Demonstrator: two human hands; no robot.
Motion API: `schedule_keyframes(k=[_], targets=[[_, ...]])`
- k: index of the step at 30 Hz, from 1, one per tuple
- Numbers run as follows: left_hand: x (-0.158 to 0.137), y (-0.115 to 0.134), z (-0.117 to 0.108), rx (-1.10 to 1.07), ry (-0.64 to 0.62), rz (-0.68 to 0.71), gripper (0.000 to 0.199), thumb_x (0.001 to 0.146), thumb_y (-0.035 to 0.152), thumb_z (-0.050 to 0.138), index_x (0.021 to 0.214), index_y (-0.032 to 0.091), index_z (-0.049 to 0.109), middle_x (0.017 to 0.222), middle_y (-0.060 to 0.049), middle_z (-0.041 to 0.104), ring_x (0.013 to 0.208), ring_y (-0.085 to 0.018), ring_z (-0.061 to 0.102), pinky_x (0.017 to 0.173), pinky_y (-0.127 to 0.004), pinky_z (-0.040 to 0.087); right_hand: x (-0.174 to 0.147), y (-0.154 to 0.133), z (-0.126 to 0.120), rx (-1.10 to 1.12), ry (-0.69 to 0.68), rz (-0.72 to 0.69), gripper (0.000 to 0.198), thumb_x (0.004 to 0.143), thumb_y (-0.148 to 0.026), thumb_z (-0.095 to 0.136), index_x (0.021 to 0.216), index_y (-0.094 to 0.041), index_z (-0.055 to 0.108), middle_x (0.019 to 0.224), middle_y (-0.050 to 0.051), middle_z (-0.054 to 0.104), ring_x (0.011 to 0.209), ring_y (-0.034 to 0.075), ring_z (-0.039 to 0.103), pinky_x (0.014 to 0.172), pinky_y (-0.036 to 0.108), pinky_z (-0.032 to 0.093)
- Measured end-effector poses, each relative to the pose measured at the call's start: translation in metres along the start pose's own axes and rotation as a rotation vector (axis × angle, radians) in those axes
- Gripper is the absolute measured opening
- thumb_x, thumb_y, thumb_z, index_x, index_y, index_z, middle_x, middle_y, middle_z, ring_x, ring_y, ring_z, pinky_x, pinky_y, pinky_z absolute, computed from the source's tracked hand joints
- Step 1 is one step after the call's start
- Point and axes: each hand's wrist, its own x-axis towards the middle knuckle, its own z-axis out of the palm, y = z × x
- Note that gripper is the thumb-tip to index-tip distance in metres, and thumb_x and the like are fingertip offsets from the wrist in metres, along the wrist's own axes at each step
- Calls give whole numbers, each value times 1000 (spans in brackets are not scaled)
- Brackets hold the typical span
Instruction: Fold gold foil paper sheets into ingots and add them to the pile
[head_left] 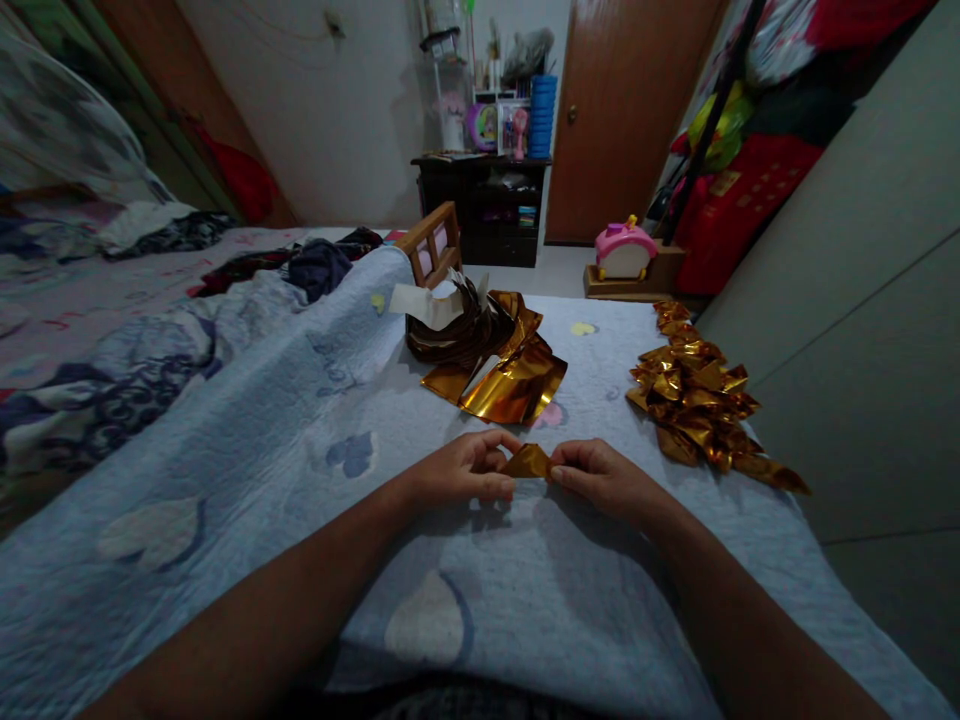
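Observation:
A small folded piece of gold foil paper (pixel 529 461) is held just above the bed, between my two hands. My left hand (pixel 472 467) has its fingers curled at the piece's left end, with thumb and forefinger close around it. On the right end, my right hand (pixel 596 472) pinches the foil between thumb and fingers. Beyond my hands lies a stack of paper sheets (pixel 465 335), dark and fanned, with shiny gold foil sheets (pixel 517 385) spread at its near side. A heap of folded gold foil pieces (pixel 697 395) rests to the right.
Under everything is a light blue quilt (pixel 285 520) with heart patterns. Rumpled clothes (pixel 315 270) lie at the left, near a fan (pixel 67 110). A wooden bed rail (pixel 435 245) stands behind the stack. A grey cabinet (pixel 847 330) borders the right side.

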Motion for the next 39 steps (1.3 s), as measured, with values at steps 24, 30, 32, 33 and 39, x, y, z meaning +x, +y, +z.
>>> schedule_keyframes(k=[24,30,32,33,39], targets=[[6,-7,15,155,179,49,37,88,51,65,82,15,60,62,0,62,50,-7,42,50,-22,29,1,-3,7,-49,33,-112,26,78,-41,67,86,-18,57,73,-2,50,64,13,46,56,25,33],[8,-7,21,176,133,62,34,90,49,62,84,15,59,62,1,62,50,-8,42,51,-22,31,8,-5,23,-181,94,-124,16,79,-32,55,71,-18,54,62,-5,43,57,11,38,52,25,29],[8,-6,22,155,131,61,33,89,47,64,86,15,60,63,1,62,51,-8,44,52,-22,32,8,-6,24,-181,118,-136,14,79,-30,54,70,-18,54,62,-5,43,56,10,38,52,24,29],[8,-6,22,145,131,64,32,88,46,66,86,15,60,64,1,62,53,-9,46,53,-22,33,7,-6,24,-171,123,-137,13,79,-29,54,71,-18,55,61,-5,44,56,10,39,52,24,29],[7,-4,21,146,134,93,30,86,43,68,80,15,60,64,-1,63,54,-9,47,53,-22,32,6,-6,20,-136,107,-119,15,79,-30,57,69,-19,55,60,-5,44,54,10,38,50,23,28]])
